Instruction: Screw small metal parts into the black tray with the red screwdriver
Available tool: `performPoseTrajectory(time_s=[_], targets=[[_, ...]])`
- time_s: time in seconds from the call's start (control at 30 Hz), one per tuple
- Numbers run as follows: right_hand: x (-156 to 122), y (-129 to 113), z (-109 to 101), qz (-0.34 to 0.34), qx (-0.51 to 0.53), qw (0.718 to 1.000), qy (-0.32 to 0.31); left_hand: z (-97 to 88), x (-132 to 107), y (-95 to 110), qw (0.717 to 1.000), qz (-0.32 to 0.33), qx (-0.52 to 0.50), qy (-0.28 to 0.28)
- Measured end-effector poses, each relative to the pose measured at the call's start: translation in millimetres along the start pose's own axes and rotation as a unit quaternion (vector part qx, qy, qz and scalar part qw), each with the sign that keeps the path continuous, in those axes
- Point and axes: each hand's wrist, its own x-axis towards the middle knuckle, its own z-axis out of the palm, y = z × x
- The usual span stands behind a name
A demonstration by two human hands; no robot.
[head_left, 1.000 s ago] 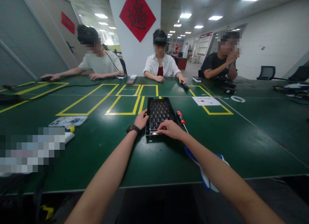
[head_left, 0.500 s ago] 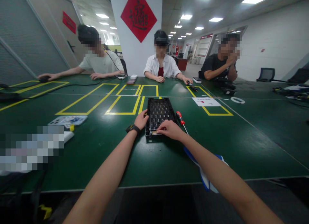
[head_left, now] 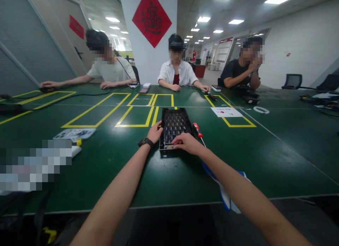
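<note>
The left hand (head_left: 155, 133) touches a black, rectangular, open-topped case (head_left: 174, 123) just to its right on the green counter (head_left: 172, 182); the right hand (head_left: 185, 143) bends over its near end. Whether either pinches anything, I cannot tell.

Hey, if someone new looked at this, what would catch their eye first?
Probably the red diamond-shaped sign on the white pillar, top and left of centre. Next, the black case mid-picture on the green table, with the left grip at its left side and the right grip over its near end. The red-handled screwdriver to the case's right stands out too.
</note>
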Motion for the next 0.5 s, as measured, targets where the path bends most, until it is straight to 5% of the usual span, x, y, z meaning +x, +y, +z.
performPoseTrajectory(time_s=[0.17, 0.5], targets=[[-1.6, -2.1, 3.6, -0.013, 0.068, 0.997, 0.032, -0.5, -1.4, 1.7, 1.000, 0.002, 0.010, -0.001], [0.5, 0.3, 3.2, -0.082, -0.085, 0.993, 0.019, -0.7, -1.7, 4.8, 1.000, -0.014, 0.001, 0.003]])
